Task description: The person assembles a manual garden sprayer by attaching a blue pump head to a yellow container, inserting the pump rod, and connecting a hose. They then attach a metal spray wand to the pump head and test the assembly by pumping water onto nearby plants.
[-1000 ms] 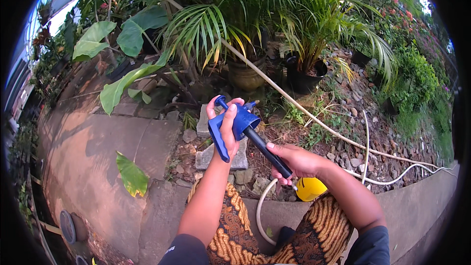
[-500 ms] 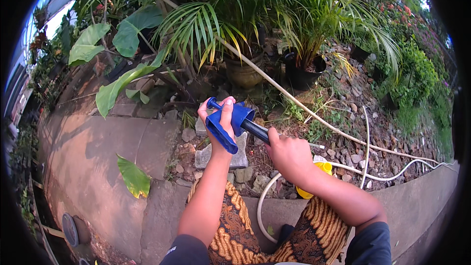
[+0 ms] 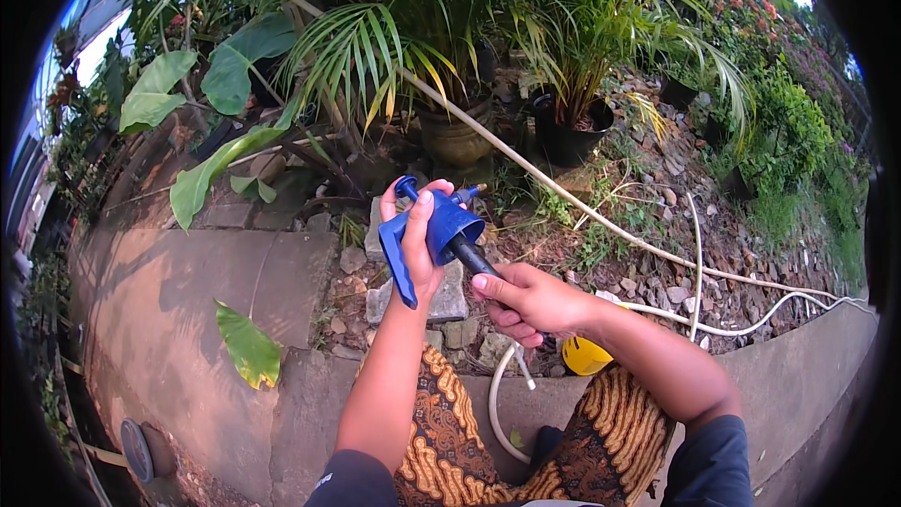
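My left hand is wrapped round a blue pump sprayer head, with its knob, handle loop and brass-tipped nozzle showing. From the head's collar a black pump tube slants down to the right. My right hand is closed round the lower part of that tube. Below the right hand, a thin dip tube with a whitish end hangs down. A yellow container sits beside my right knee, partly hidden by my forearm.
A beige hose curls between my legs and runs off right over stones. A long pole slants across the bed. Potted palms stand ahead. Concrete paving with a fallen leaf lies left.
The black tube has tilted more steeply downward. My right hand has turned and lowered, its fingers now showing, and the dip tube's end has swung from pointing right to pointing down.
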### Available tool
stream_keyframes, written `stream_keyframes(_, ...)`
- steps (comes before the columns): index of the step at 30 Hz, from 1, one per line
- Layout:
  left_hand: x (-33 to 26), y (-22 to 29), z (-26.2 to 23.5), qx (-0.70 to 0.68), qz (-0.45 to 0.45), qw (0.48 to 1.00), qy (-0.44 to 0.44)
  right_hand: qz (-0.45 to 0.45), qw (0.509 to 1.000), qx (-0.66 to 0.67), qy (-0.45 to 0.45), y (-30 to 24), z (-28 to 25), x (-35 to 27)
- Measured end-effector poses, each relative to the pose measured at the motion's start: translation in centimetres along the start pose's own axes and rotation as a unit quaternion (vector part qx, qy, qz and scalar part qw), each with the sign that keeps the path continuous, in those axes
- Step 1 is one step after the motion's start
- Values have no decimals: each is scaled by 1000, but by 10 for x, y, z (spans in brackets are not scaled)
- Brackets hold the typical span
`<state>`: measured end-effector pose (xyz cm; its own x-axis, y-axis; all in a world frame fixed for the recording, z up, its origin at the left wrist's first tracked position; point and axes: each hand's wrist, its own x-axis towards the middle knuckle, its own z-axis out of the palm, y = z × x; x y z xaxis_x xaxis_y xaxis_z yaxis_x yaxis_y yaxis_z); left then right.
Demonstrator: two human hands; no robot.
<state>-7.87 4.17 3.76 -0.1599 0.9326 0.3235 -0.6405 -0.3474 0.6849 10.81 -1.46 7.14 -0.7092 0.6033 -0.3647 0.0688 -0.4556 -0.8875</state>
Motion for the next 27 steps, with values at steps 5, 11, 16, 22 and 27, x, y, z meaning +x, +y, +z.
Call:
stream_keyframes(5, 3, -20, 2, 80, 50, 988, 120, -112, 711, -629, 292, 1, 5, 5)
stream_keyframes(11, -1, -14, -3, 14, 34, 998, 46, 27, 996, -42, 75, 6, -13, 5)
stream_keyframes(16, 0, -10, -1, -57, 24, 997, 40, -10, 999, 33, -36, 10, -25, 2)
stream_keyframes(22, 10, -19, -6, 37, 42, 994, 94, -161, 691, -633, 308, 8, 3, -1)
stream_keyframes(27, 8, -18, -9, -2, 25, 995, 92, -123, 753, -573, 298, 4, 19, -3)
